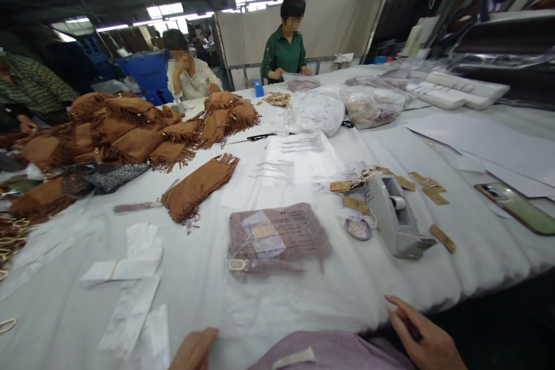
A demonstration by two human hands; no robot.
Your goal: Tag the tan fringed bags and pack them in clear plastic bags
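A clear plastic bag (277, 306) lies flat in front of me, with a brown fringed pouch (299, 237) inside it. On the pouch sit a small white packet with a tan tag and a gold-coloured clasp. My left hand (195, 350) is at the table's near edge by the bag's lower left corner, fingers stretched out, partly cut off by the frame; I see nothing in it. To the bag's right, my right hand (427, 335) hovers at the table edge, fingers apart and holding nothing visible. Beyond the bag, a tan fringed pouch (197, 191) lies unwrapped.
A tape dispenser (396, 214) stands to the right among several tan tags (442, 238), near a phone (515, 208). White paper strips (134, 295) lie left. Tan fringed bags (130, 127) are piled behind. Across the table, a person in green (284, 49) handles a plastic bag.
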